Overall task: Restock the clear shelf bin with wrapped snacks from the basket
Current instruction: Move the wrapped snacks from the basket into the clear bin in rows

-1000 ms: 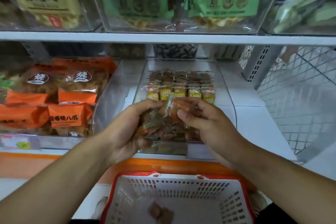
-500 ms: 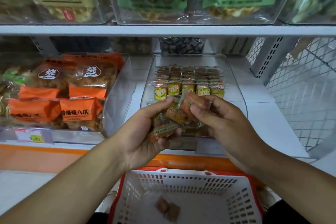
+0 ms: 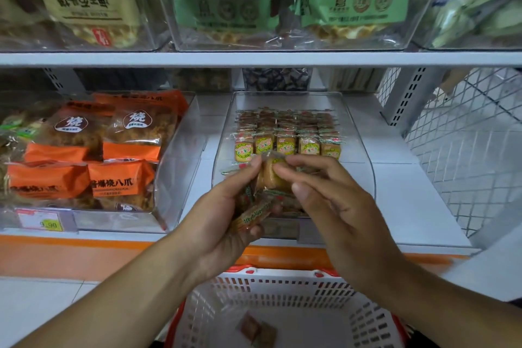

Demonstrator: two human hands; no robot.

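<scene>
We are judging the restocking well along; the clear shelf bin (image 3: 364, 150) is already carrying neat rows of wrapped snacks (image 3: 285, 135) across its middle and back, while its front edge is looking only loosely filled, though our hands are hiding much of it; the white lattice basket (image 3: 285, 288) with its red rim is sitting below the shelf edge with only two brown packets (image 3: 257, 329) lying on its floor, so little is remaining to move. Our left hand (image 3: 223, 223) is clasping a small bundle of crinkly, glossy sachets (image 3: 251, 213), fingers curled round them; our right hand (image 3: 336, 203) is pinching one squarish golden piece (image 3: 272, 176) in transparent film between thumb and fingertips, just above the bin's front edge; the bin walls are looking smooth, rigid and see-through.
</scene>
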